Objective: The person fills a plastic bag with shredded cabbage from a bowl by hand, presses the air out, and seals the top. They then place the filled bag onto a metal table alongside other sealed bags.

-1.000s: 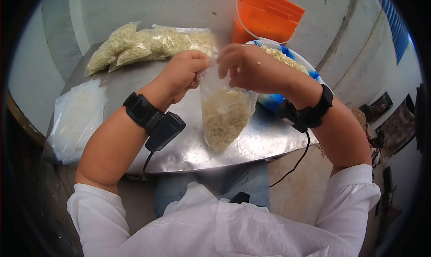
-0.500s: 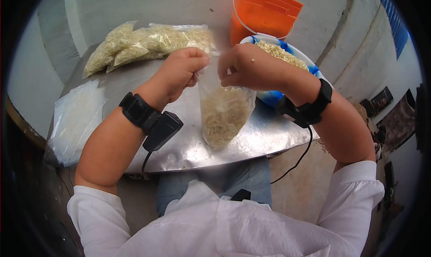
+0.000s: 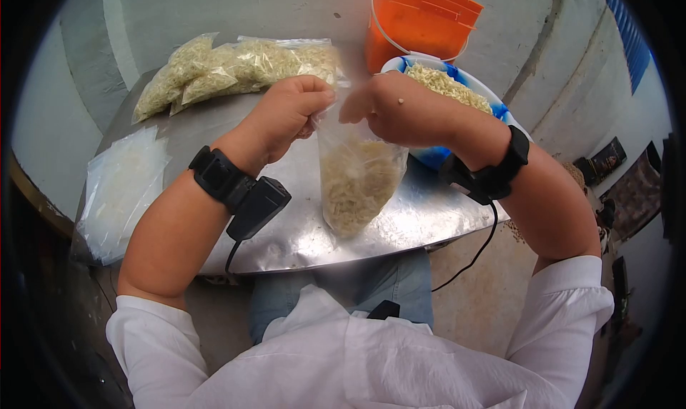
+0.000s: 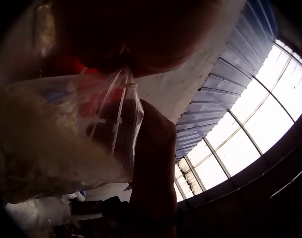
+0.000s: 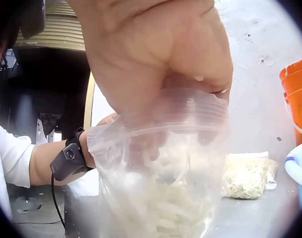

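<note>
A clear zip bag (image 3: 361, 180) stands on the metal table, its lower part holding pale shreds. My left hand (image 3: 296, 112) pinches the left end of its mouth. Over the right side of the mouth is my right hand (image 3: 407, 112), fingers bent down. Seen in the right wrist view, the right hand (image 5: 161, 54) has fingers showing through the bag's plastic (image 5: 161, 129) below the zip lines; I cannot tell whether they grip it. A few pale bits cling to the right hand. In the left wrist view the bag's corner (image 4: 124, 99) is gathered at my left hand (image 4: 141, 39).
Several filled bags (image 3: 239, 70) lie along the table's back left. A stack of flat clear bags (image 3: 125, 187) is at the left. Right of the work, a blue-and-white basin (image 3: 498, 109) holds more shreds, with an orange bucket (image 3: 421, 23) behind it. The metal tabletop (image 3: 300, 248) ends near my lap.
My right hand's fingers have turned and shifted at the bag's mouth, more spread a second ago and closer together now. My left hand keeps its hold, and the bag stays standing.
</note>
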### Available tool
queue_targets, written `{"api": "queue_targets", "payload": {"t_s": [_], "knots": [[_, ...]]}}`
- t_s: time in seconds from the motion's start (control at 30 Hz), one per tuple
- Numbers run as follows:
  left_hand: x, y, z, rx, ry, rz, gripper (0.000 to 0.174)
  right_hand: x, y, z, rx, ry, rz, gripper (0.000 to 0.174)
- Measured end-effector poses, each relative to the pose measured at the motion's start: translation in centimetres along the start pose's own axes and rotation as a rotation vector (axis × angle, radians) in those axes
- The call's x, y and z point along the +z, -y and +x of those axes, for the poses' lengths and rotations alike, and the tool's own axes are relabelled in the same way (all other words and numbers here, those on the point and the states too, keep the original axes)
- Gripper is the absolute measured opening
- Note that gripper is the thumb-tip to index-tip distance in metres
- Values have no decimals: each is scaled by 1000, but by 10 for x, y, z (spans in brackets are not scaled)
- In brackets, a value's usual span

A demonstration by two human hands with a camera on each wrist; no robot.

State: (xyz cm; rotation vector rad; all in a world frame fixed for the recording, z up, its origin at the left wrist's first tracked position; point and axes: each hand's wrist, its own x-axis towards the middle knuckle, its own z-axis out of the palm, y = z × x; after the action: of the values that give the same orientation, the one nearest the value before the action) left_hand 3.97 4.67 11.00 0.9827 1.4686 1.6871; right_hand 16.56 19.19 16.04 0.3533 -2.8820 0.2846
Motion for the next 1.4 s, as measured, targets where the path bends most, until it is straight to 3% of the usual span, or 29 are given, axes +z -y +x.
{"api": "queue_targets", "payload": {"t_s": [0.23,0.37,0.47,0.53,0.57,0.63,0.8,0.97,1.1,1.23,1.3,1.33,1.4], "knots": [[0,-2,-1,14,24,49,9,-22,-3,-1,182,-295,-16,16],[-2,-3,0,26,53,96,8,-21,-23,-3,275,-191,33,19],[-2,-4,0,24,56,119,9,-13,-28,-5,111,-317,56,24],[0,-5,0,23,36,86,11,-13,-12,-6,-126,-419,95,26],[1,-5,0,23,21,52,13,-13,-1,-6,-127,-418,97,26],[0,-4,2,14,34,26,11,-10,21,-7,-246,-360,-193,22],[4,-4,2,-9,48,-44,7,12,30,0,-220,-407,-325,14],[5,-9,-2,-23,18,16,7,7,19,-1,-95,-335,-146,15],[0,-7,-2,-34,38,34,9,-14,12,-9,36,-201,-206,15],[-3,-5,1,-21,68,42,10,-16,-6,-18,44,-139,-238,12],[-2,-6,1,-14,76,53,10,-11,-15,-23,-163,-195,-122,8],[0,-7,1,-7,69,65,11,-17,-4,-21,-161,-196,-122,8],[1,-8,1,-1,63,78,12,-33,18,-19,199,119,-261,14]]}}
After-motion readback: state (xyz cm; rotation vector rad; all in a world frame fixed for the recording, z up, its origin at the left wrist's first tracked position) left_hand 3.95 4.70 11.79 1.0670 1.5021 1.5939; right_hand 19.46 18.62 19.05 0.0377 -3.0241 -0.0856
